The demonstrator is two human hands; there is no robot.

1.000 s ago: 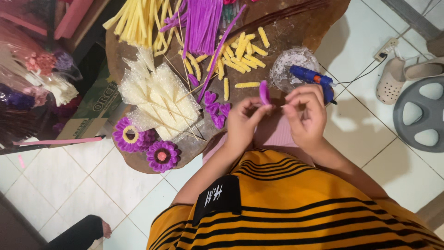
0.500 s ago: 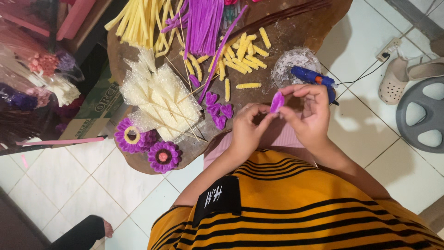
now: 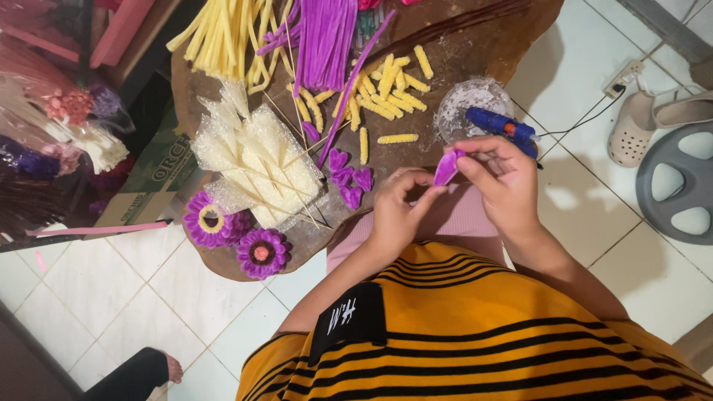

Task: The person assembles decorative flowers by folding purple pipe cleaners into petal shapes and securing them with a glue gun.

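Head view, centre right of the frame: the right hand pinches a small purple petal of bent fuzzy wire between thumb and forefinger, while the left hand, fingers curled, brings its fingertips up to the petal's lower end. It looks like shaping one petal. Finished petals lie just left on the wooden board; a blue glue gun rests above the hands. Next calls for a firm pinch.
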